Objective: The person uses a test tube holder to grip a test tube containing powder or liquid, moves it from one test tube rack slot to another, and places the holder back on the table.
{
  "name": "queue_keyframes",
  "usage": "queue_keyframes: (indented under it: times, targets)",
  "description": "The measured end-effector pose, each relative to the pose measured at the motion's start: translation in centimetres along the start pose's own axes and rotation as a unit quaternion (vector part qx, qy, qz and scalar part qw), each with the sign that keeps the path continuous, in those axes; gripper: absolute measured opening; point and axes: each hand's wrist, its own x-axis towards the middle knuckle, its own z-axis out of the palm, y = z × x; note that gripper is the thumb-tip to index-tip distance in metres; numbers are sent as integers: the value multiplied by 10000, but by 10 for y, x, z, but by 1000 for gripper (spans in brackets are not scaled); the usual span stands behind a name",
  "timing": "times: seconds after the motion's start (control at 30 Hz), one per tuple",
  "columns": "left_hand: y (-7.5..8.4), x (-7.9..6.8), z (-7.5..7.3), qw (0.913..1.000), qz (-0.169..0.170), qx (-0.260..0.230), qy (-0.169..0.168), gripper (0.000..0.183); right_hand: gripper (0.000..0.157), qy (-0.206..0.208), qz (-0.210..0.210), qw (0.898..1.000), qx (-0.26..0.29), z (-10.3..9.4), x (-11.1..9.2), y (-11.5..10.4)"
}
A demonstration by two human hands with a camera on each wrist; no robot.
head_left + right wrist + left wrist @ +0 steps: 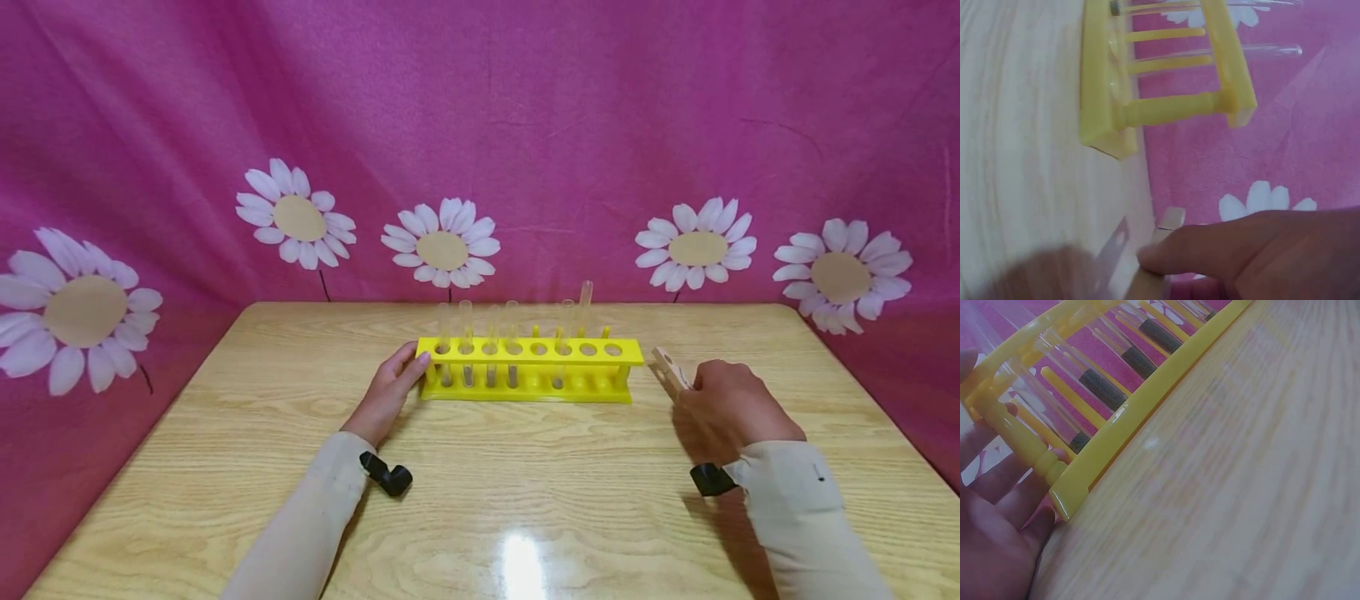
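A yellow test tube rack (525, 362) stands on the table, with several clear test tubes (467, 315) upright in its holes. Dark grey material (1104, 392) fills the lower part of some tubes. My left hand (390, 390) grips the rack's left end, thumb at the top plate and fingers around the end post (1019, 439). To the right of the rack, my right hand (738, 404) holds a wooden test tube holder (670, 367) low over the table, its tip pointing toward the rack. The thumb (1175, 250) presses on the wood; the other fingers are mostly hidden.
At the rack's back right, an empty test tube (586, 298) sits upside down on a peg. Bare yellow pegs (606, 332) stand beside it. Behind the wooden table (480, 500) hangs a magenta cloth (555, 125) with white flowers.
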Motion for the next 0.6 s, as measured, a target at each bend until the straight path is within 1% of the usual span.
queue_keyframes:
  times: [0.07, 0.13, 0.23, 0.33, 0.43, 0.6]
  targets:
    - [0, 0, 0, 10000, -14, 10, 0, 50, 36, 110, -40, 9999, -48, -5, 0, 0]
    - [-1, 1, -1, 10000, -13, 10, -3, 50, 34, 286, -102, 9995, -89, -10, 0, 0]
    - [-2, 2, -1, 10000, -20, -25, 11, 51, 29, 617, -224, 9978, -47, -15, -2, -2]
    - [-2, 2, -1, 10000, -36, -74, 42, 53, 27, 1082, -355, 9935, -9, -17, -6, -8]
    - [-2, 2, -1, 9999, -37, -147, 84, 52, 27, 1582, -516, 9860, 55, -17, -11, -15]
    - [-1, 2, -1, 9997, 11, -219, 94, 51, 24, 2384, -1071, 9652, 46, -18, -19, -28]
